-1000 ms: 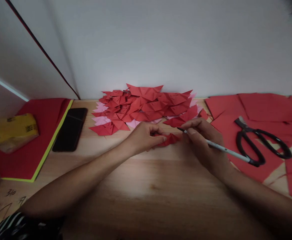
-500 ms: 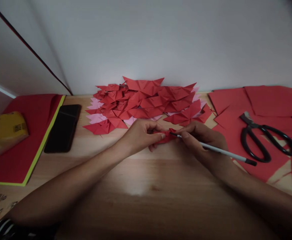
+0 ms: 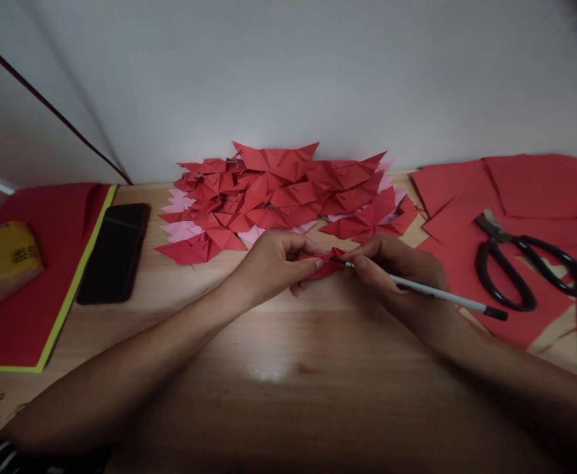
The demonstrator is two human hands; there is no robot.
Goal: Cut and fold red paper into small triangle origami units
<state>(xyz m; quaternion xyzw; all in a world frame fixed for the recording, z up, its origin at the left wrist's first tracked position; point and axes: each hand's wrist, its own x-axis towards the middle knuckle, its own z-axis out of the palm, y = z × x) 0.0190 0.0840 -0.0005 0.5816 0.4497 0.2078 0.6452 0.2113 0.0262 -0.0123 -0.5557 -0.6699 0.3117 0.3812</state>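
Note:
Between the fingers and thumb of my left hand (image 3: 281,263) is a small folded red paper piece (image 3: 324,266), held just above the wooden table. My right hand (image 3: 397,263) grips a slim pen (image 3: 436,294) with a pale grey barrel and a black end. The pen's dark tip meets the folded paper or lies right against it. Fingers cover much of the paper, so any marks on it cannot be made out. Just behind both hands lies a heap of folded red paper shapes (image 3: 273,191), with some pink ones (image 3: 184,230) among them.
Black-handled scissors (image 3: 505,263) rest on red paper sheets (image 3: 529,191) at the right. On the left are a black phone (image 3: 114,253), a red sheet with a yellow border (image 3: 71,283) and a yellow packet (image 3: 6,260). A pale wall (image 3: 318,72) rises behind the table.
The camera view has shifted slightly, moving the phone and heap a little left in the picture. Both hands keep their grips, the pen still at the folded paper.

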